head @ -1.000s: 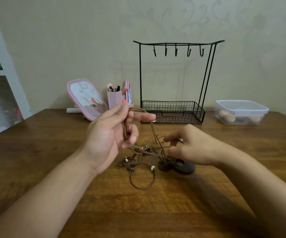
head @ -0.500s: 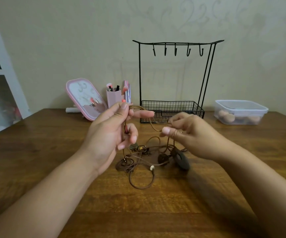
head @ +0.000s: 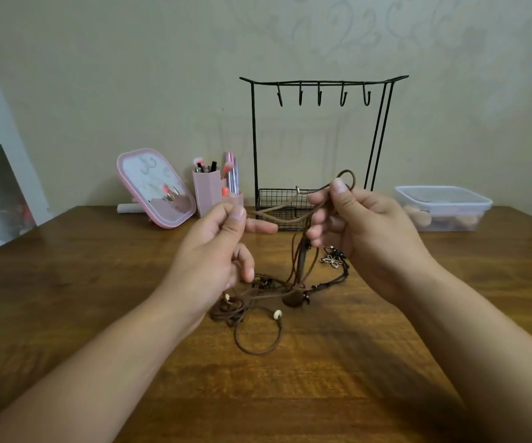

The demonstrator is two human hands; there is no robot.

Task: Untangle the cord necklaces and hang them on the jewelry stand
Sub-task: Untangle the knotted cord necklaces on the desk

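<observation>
Spanning the foreground, a brown wooden table [head: 66,314] carries a black wire jewelry stand with five hooks and a mesh basket [head: 319,91] against the back wall, its hooks bare. Before the stand, the right hand [head: 370,238] pinches a raised loop of the tangled brown cord necklaces [head: 258,314], while the left hand [head: 213,251] pinches a strand stretched between both hands. Most cords, beads and a dark heart-shaped pendant [head: 292,298] lie on the table below.

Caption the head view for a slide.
Both hands lift a brown cord from tangled necklaces; stand empty.
</observation>
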